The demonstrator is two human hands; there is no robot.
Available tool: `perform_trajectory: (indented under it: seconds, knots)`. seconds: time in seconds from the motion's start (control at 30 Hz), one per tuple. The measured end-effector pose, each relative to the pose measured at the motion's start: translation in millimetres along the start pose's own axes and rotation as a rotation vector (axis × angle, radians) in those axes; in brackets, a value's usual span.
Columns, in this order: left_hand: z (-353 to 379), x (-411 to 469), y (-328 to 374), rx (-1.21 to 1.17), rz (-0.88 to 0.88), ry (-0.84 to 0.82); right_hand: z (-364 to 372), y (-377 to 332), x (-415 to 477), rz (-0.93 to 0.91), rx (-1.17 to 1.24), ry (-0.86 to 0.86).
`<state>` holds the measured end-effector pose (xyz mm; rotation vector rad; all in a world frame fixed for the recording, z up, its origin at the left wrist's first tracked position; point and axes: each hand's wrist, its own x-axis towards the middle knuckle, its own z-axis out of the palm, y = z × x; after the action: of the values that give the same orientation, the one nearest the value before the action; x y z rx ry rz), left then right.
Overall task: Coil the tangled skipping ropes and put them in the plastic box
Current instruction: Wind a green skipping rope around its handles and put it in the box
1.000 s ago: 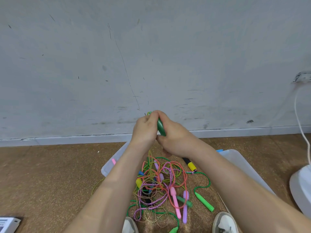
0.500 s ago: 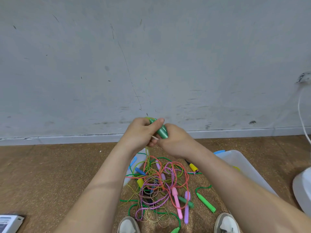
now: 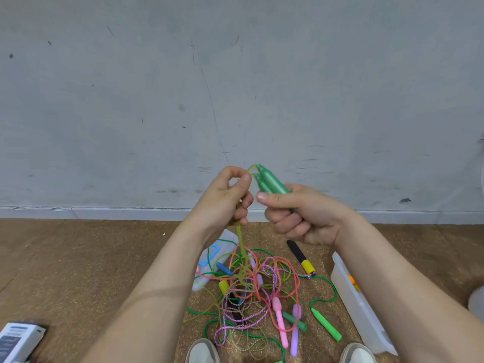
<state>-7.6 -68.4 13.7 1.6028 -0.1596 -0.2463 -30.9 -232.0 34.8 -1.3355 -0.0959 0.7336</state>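
Smooth, faintly glossy green plastic is seen on the two handles [image 3: 269, 182] gripped in the fingers of the right hand [image 3: 301, 216]. A translucent, shiny yellow-green plastic cord [image 3: 240, 238] is pinched by the left hand [image 3: 225, 197]. Below the fingers, a braided pink-and-purple textile rope [image 3: 273, 277], a cloudy plastic box [image 3: 348, 297] and a rough, granular, matt floor [image 3: 78, 271] are shown.

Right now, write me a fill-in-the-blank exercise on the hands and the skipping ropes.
The right hand grips two ___ plastic handles.
The left hand pinches a yellow-green cord that runs down into the tangled rope pile on the ___.
The clear plastic box lies to the pile's ___.
Missing words: green; floor; right.
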Motion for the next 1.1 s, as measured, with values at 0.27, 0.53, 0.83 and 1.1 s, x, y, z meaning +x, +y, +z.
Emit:
perform_trajectory:
  seconds: [0.27, 0.53, 0.83, 1.1]
  knots:
    - [5.6, 7.5, -9.4, 1.019, 0.115, 0.097, -3.8, 12.2, 19.2, -0.057, 0.078, 0.357]
    - [-0.6, 4.7, -4.8, 1.151, 0.080, 0.128, 0.4, 12.9, 17.2, -0.001, -0.098, 0.402]
    - [25.0, 5.9, -8.6, 1.424, 0.130, -0.139, -8.9, 25.1, 25.7, -0.080, -0.905, 0.715]
    - [29.2, -9.3, 15.2, 1.498, 0.254, -0.136, -7.1, 36.3, 26.9, -0.200, -1.407, 0.645]
